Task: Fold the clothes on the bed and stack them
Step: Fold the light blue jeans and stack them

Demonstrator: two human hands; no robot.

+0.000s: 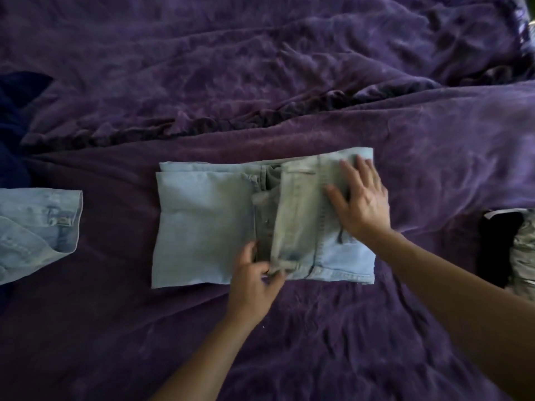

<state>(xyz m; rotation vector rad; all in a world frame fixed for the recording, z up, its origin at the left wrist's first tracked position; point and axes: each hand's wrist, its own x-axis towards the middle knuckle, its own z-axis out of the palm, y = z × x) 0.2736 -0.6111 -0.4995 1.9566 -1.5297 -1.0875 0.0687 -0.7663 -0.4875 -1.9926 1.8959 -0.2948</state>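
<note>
Head view: the folded jeans (202,227) lay in the middle of the purple bed (289,82). The left hand (254,273) had its grip clamped on the flap at their near edge. The right hand (362,198) lay flat on top, grip apart, fingers spread. A denim shirt (37,227) sat well to the left and a dark pile (500,250) to the right

Dim, flat light, a little stronger toward the upper right, leaves the blanket (289,82) murky and darkest at the lower left. The pale jeans (202,227) are the brightest patch. Detail is soft throughout, with wide-angle bending at the edges.
</note>
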